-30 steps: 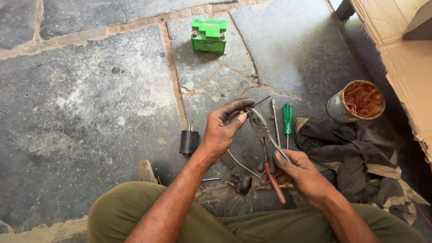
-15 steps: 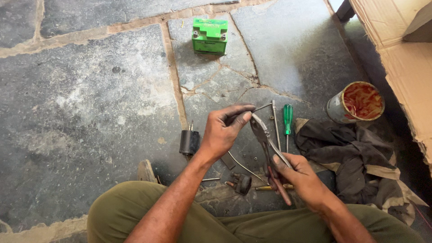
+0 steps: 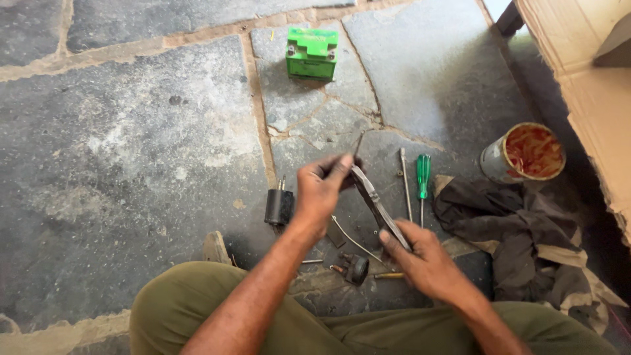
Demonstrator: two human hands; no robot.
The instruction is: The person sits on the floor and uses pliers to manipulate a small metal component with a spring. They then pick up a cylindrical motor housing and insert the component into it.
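My right hand (image 3: 427, 260) is clenched around the handles of the pliers (image 3: 378, 204), whose worn metal jaws angle up toward my left hand (image 3: 322, 187). The left hand pinches a thin wire (image 3: 357, 143) between thumb and fingertips, right at the plier tip; the wire's free end sticks up just past the fingers. Both are held in the air above the stone floor (image 3: 131, 151), in front of my knees.

To do this well, I judge the wire should sit deep in the jaws, with the left fingers close enough to steady it but clear of the bite. The squeeze ought to be firm and even, since a thin springy wire could slip or flick away.

The floor is rough grey slab with pale dusty patches and sandy joints. A small black plug (image 3: 279, 205) lies near my left wrist. A green-handled screwdriver (image 3: 422, 176) and a slim bare metal rod (image 3: 405, 181) lie side by side past the pliers. A dark crumpled rag (image 3: 506, 223) sits to the right, beside a round tin (image 3: 522, 152) coated orange inside. A boxy green battery (image 3: 311, 52) stands well apart, farther off.
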